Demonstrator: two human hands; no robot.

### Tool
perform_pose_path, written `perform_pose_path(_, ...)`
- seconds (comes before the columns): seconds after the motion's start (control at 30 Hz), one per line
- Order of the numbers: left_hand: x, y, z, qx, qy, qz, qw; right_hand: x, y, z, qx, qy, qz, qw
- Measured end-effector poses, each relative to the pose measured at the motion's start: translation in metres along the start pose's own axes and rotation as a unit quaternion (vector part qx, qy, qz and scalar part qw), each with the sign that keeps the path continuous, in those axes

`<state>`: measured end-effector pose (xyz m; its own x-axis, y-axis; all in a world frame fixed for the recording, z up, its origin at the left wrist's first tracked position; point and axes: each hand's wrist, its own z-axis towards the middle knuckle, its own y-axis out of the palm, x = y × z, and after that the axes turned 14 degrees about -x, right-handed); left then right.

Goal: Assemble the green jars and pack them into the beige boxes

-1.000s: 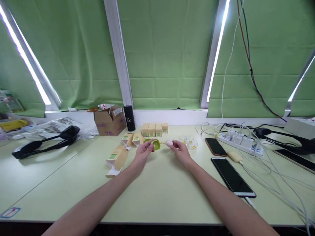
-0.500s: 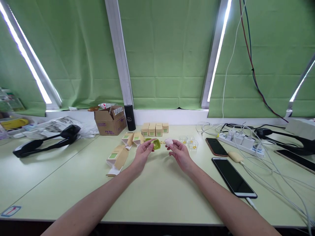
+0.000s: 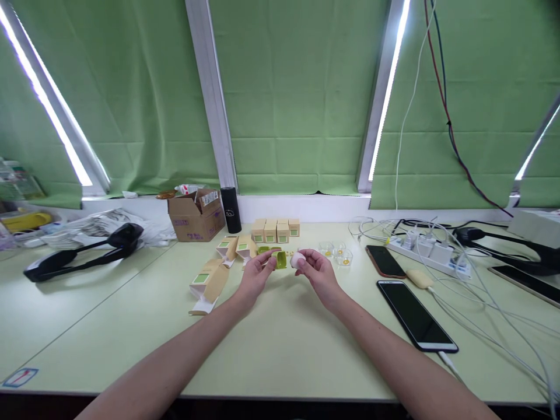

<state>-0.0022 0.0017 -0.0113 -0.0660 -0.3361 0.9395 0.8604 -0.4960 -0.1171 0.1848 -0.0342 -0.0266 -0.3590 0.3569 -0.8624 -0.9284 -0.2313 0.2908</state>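
Observation:
My left hand is closed on a small green square cup, its hollow side facing right. A rounded white piece, whose kind I cannot make out, is pinched in my right hand. The two held things are close together but apart, above the table. Behind my left fingers lies more green plastic, partly hidden. Several tiny yellowish bits lie on the table between the hands. Right of my right hand stand several clear cups with a yellow spot in each.
Several small kraft boxes stand in a row behind the hands. Opened boxes lie at left. Farther back are a carton and a black cylinder. Phones, cables and a power strip occupy the right.
The green cup has turned so its opening faces right, and it has shifted slightly right. My right hand has brought the white piece a little left and down, closer to the cup.

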Motion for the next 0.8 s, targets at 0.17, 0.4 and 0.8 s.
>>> perform_pose_path(0.17, -0.006, -0.002, 0.001, 0.009, -0.008, 0.034, 0.999, -0.001, 0.003, 0.002, 0.01, 0.01, -0.045, 0.999)
perform_pose_path(0.4, -0.011, -0.003, 0.003, 0.018, -0.001, 0.077, 0.997, 0.003, 0.006, 0.001, 0.003, 0.022, -0.088, 0.996)
perform_pose_path(0.8, -0.01, 0.001, 0.002, 0.004, -0.011, 0.094, 0.996, 0.009, 0.008, 0.0, -0.023, 0.022, -0.117, 0.993)
